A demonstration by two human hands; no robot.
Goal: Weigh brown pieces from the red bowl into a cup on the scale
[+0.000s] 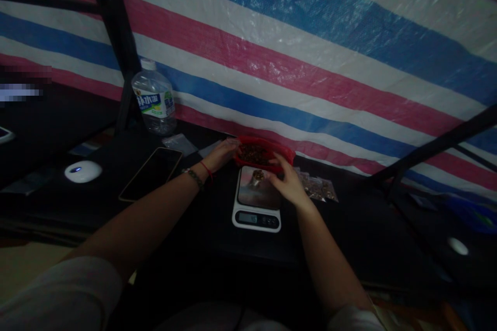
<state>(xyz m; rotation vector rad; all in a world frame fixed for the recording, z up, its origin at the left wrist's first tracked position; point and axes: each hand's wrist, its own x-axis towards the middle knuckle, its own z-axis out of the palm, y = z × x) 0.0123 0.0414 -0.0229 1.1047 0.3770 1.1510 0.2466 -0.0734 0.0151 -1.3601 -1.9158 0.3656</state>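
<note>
A white kitchen scale (257, 219) with a lit display stands on the black table, a small heap of brown bits (258, 175) on its plate. Behind it is a red container (285, 154) filled with similar brown pieces. My left hand (225, 151) is at the container's left edge, fingers closed together; what they hold, if anything, is too small to name. My right hand (286, 182) reaches over the plate's right side, thumb and fingers apart, the thumb beside the small heap and the fingers near the container's front edge. No object shows in it.
Small filled clear bags (316, 187) lie right of the scale. A phone (151, 173), a white mouse-like object (83, 171), a clear plastic bag (179, 144) and a large labelled bottle (154, 98) are on the left. Striped sheeting (272, 62) hangs behind.
</note>
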